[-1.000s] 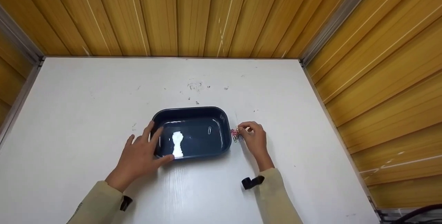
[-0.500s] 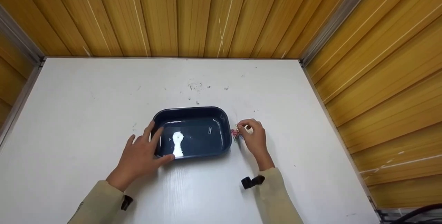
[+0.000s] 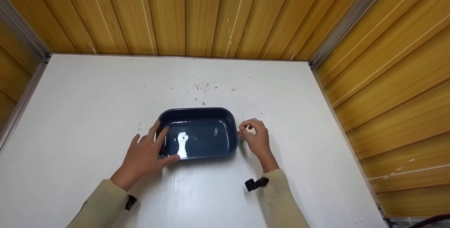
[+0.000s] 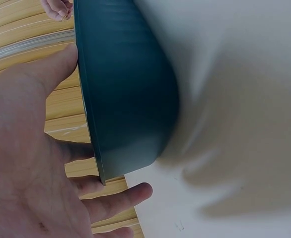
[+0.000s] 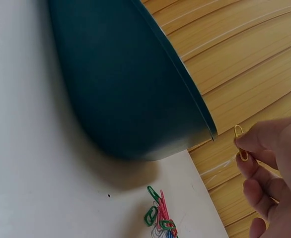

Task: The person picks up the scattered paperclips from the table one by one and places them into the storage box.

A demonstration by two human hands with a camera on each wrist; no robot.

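Observation:
My right hand (image 3: 258, 140) pinches a yellow paper clip (image 5: 243, 155) between thumb and fingertips. It is held above the table, just off the right rim of a dark blue rectangular dish (image 3: 197, 115). Beneath those fingers lies a small heap of paper clips (image 5: 161, 215), pink, green, blue and silver, partly hidden by the hand in the head view. Inside the dish, toward its right side, is one pale paper clip (image 3: 216, 131). My left hand (image 3: 142, 156) rests at the dish's left end, fingers spread, with the thumb on the near rim and other fingers over the left rim.
The white table (image 3: 105, 108) carries dark scuff marks behind the dish. Wood-patterned panels (image 3: 200, 17) stand along the back and the right side. A black wrist camera (image 3: 256, 183) sits at my right cuff.
My right hand has come up from the heap with the yellow paper clip and moved slightly left toward the dish. The left hand keeps its place on the rim. The head view has shifted slightly.

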